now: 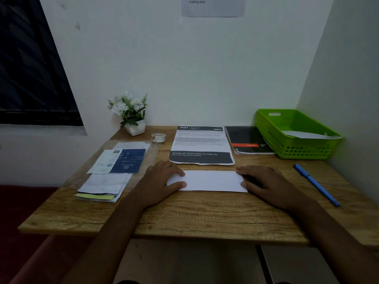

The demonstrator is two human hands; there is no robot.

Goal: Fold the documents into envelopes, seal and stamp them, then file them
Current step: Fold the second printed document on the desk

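Potted white flowers [129, 111] stand near a dark window [30, 68].

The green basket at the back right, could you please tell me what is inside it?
White paper, perhaps envelopes, lies inside the green basket. Its near wall and the paper hide the floor and anything beneath.

There is one camera, worn on the person's head. It looks forward and down at the wooden surface [205, 214], from close by. The wall [184, 68] behind fills the top.
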